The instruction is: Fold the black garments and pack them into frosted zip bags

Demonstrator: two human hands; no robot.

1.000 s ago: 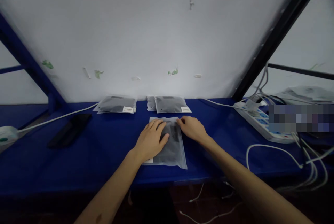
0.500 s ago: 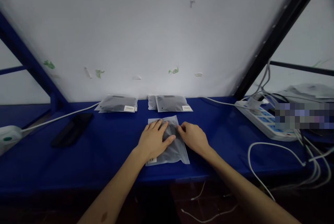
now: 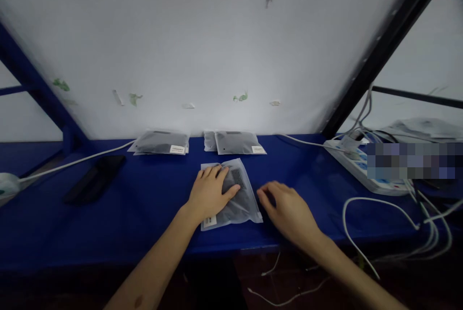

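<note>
A frosted zip bag (image 3: 238,211) with dark contents lies flat on the blue table, its slider edge on the right and a small white label at the lower left. My left hand (image 3: 210,192) rests on the bag with fingers spread, palm down, pressing its left part. Just right of the slider edge is my right hand (image 3: 287,208), apart from the bag. Its fingers are curled, thumb tip close to the index finger, and nothing shows between them.
Along the wall lie similar filled bags, a left stack (image 3: 161,142) and a right stack (image 3: 238,142). A dark phone (image 3: 96,180) is at the left. On the right stands a power strip (image 3: 376,182) with white cables (image 3: 369,199) trailing over the front edge.
My right hand has come off the bag's right edge and moved right and toward me. The slider now shows at the bag's near right corner. My left hand stays on the bag.
</note>
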